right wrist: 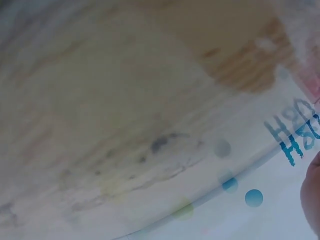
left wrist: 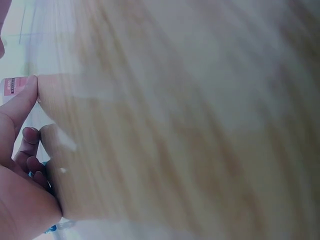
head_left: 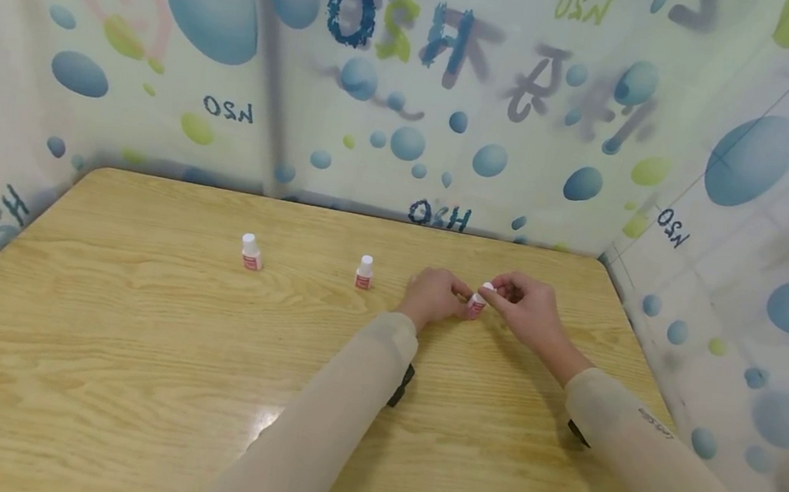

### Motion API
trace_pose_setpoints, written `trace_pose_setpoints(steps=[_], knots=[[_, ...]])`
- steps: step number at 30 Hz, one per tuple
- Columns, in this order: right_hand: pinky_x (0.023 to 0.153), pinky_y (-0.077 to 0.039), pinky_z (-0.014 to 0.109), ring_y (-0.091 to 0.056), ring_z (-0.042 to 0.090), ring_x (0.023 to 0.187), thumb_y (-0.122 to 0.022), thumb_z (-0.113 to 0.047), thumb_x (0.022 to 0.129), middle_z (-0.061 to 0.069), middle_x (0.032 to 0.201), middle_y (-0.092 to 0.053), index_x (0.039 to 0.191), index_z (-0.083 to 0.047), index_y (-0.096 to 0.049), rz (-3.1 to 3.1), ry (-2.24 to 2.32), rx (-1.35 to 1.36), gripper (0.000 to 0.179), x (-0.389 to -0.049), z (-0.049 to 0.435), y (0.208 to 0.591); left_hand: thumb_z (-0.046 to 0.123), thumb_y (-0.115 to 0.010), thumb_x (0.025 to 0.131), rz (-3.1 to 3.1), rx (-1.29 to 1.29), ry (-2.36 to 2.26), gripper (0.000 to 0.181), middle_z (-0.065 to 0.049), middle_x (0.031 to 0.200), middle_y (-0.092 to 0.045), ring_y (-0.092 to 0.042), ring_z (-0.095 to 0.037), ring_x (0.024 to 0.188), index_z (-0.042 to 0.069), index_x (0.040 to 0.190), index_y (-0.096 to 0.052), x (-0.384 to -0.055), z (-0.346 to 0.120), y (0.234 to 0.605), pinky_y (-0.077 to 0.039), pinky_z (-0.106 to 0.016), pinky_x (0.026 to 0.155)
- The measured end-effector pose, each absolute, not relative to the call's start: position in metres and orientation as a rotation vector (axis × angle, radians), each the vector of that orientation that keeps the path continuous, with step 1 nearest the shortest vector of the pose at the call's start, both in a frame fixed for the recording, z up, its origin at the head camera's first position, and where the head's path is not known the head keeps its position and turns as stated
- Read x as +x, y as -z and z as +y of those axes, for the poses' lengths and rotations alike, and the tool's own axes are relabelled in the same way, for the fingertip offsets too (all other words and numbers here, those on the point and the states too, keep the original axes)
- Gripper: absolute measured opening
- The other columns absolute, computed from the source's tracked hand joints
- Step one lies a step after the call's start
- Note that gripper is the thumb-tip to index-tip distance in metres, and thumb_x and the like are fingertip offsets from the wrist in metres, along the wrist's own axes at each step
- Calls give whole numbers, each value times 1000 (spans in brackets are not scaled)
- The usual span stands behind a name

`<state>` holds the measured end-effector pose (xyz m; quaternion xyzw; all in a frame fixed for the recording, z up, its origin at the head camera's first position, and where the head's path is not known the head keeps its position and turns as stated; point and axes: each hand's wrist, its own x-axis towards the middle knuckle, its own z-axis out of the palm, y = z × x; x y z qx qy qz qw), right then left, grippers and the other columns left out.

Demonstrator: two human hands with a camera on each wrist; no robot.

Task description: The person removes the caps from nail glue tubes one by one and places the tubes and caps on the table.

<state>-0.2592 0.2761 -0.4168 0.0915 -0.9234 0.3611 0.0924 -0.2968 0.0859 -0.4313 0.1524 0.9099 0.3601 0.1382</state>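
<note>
Toward the right of the table, a small white bottle with a red label (head_left: 477,304) tilts to the right between both hands. My left hand (head_left: 435,295) holds its lower part from the left. From the other side, my right hand (head_left: 526,306) pinches it at the white cap (head_left: 488,287). In the left wrist view the labelled bottle (left wrist: 16,86) shows at the left edge, a fingertip of the left hand (left wrist: 20,112) against its base. The right wrist view catches part of the pink-red label (right wrist: 311,82) and the edge of the right hand (right wrist: 311,195).
Two similar white bottles stand upright to the left, one bottle (head_left: 364,273) near the table's middle and another bottle (head_left: 252,253) farther left. The wood-grain table (head_left: 123,342) ends at a patterned wall covering (head_left: 415,98) behind and on both sides.
</note>
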Motion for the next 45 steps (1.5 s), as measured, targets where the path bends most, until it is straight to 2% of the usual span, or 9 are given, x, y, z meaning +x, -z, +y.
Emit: trace_pose_setpoints(steps=[17,21,27,33,45], knots=[[70,-48,23,-55,22,82,-69,-10,104,14,99,-72,116,-2,-74,-2762,-1062,495,15,-262,279,414,40,-82,94,2646,472,-1009,34,5,137,-75,-62,-22,134,28,126,-80,-295,84,428,-37,-49,117],[72,-49,22,-57,22,84,-72,-16,103,13,101,-72,119,-4,-74,-2780,-1119,473,20,-263,281,413,40,-82,94,2646,474,-1021,34,5,136,-76,-62,-23,134,27,125,-80,-295,84,429,-36,-50,117],[70,-49,21,-58,23,83,-79,-30,98,8,94,-67,111,-8,-74,-2806,-1163,357,26,-265,282,414,40,-82,94,2653,462,-1016,34,5,136,-76,-62,-23,133,28,125,-80,-296,85,430,-37,-49,116],[69,-49,22,-58,22,82,-79,-30,99,8,93,-67,108,-7,-74,-2809,-1167,318,25,-264,282,412,40,-82,94,2651,464,-1015,33,5,135,-76,-63,-22,133,28,124,-81,-295,85,430,-37,-49,117],[69,-48,21,-56,20,83,-75,-21,102,12,97,-69,114,-4,-76,-2797,-1179,358,21,-263,281,410,39,-81,95,2641,471,-1009,34,5,137,-75,-62,-22,135,27,127,-80,-295,84,429,-36,-49,118]])
